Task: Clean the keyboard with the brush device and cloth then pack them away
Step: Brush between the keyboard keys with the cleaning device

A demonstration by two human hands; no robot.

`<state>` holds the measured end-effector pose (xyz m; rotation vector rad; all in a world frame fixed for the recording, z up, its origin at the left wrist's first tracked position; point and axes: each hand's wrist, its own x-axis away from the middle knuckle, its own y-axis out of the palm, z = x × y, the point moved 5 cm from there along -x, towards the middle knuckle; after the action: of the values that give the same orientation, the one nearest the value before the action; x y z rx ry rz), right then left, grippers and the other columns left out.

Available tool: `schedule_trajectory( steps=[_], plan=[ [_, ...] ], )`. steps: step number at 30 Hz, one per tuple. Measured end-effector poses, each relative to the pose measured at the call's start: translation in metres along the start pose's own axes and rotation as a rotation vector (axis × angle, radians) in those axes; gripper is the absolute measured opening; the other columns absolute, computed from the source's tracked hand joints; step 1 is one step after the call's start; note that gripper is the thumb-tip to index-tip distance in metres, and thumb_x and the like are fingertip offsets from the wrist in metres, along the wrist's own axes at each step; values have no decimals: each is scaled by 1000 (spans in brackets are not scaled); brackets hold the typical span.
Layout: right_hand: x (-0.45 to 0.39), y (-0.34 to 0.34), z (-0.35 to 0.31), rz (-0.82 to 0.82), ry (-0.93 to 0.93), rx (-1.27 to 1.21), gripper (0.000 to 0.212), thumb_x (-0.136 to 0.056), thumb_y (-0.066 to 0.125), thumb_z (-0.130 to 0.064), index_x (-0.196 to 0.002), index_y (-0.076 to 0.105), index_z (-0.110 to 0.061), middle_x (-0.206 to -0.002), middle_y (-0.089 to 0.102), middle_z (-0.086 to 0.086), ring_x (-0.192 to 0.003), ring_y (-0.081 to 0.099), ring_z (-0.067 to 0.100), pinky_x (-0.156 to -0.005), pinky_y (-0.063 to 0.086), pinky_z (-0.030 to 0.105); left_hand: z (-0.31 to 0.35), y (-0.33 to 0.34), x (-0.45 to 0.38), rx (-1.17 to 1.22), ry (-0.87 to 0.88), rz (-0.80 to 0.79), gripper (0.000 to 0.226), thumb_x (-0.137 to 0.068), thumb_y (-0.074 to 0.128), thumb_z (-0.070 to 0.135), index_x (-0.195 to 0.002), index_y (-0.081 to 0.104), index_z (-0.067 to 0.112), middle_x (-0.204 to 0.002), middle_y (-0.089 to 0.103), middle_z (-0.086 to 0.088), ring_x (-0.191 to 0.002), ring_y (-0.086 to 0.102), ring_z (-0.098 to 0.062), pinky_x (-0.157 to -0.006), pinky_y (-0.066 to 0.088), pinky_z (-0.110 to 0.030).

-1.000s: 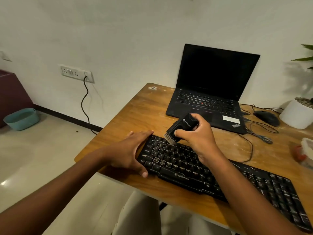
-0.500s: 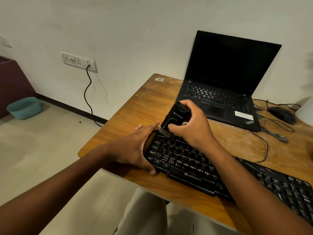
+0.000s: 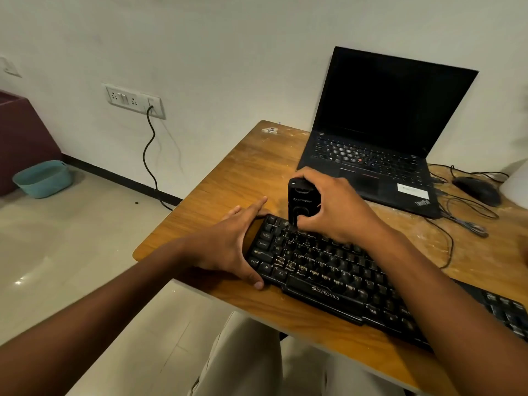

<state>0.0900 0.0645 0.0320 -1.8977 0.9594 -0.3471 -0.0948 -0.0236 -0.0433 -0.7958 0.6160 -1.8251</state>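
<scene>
The black brush device (image 3: 300, 202) stands nearly upright, its long axis vertical, lower end down on the top row of keys at the far-left corner of the keyboard (image 3: 328, 270); the bristles are hidden against the keys. The right hand (image 3: 333, 208) grips it, fingers wrapped round the far and right sides and thumb curled near the bottom. The keyboard is long and black, lying along the near edge of the wooden counter (image 3: 257, 170), its long axis running from the counter's near-left corner off toward the lower right, with the printed name on its front lip facing the person. The left hand (image 3: 228, 244) rests flat against the keyboard's left end, fingers straight and spread, the thumb touching the near-left corner of the keyboard and the fingertips reaching past its far-left corner. The two hands are apart. Behind the keyboard, toward the counter's far edge, an open laptop (image 3: 380, 132) has a dark screen. To its right lies a black mouse (image 3: 475, 190) among loose cables (image 3: 463, 221)
</scene>
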Motion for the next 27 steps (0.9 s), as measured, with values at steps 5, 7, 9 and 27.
schedule_trajectory(
  steps=[5, 7, 9, 27],
  plan=[
    [-10, -5, -10, 136, -37, -133, 61, -73, 86, -17, -121, 54, -38, -102, 65, -11, -89, 65, 6, -63, 53, 15, -2, 1, -1, 7, -2, 4, 160, -55, 98, 53, -159, -23, 47, -173, -1, 13, -158, -15, -24, -128, 5, -52],
    [-11, 7, -14, 181, -46, -258, 57, -76, 84, -13, -120, 56, -35, -101, 66, -9, -88, 66, 7, -63, 57, 18, -2, 1, -2, 12, -4, 7, 160, -55, 99, 54, -159, -23, 46, -172, 0, 14, -159, -13, -24, -129, 6, -54],
    [-8, 18, -14, 171, -68, -307, 54, -77, 83, -10, -120, 57, -32, -99, 66, -7, -85, 67, 9, -62, 59, 24, -2, 1, -2, 19, 2, 8, 160, -55, 99, 53, -160, -22, 44, -172, 2, 14, -159, -12, -24, -129, 8, -56],
    [-13, 19, -17, 14, -161, -169, 59, -76, 83, -11, -123, 56, -33, -94, 64, -12, -83, 66, 6, -64, 58, 24, -11, 2, -6, 52, 34, 27, 160, -44, 97, 69, -158, -15, 55, -165, 17, 20, -157, 15, -31, -124, 28, -60]
  ],
)
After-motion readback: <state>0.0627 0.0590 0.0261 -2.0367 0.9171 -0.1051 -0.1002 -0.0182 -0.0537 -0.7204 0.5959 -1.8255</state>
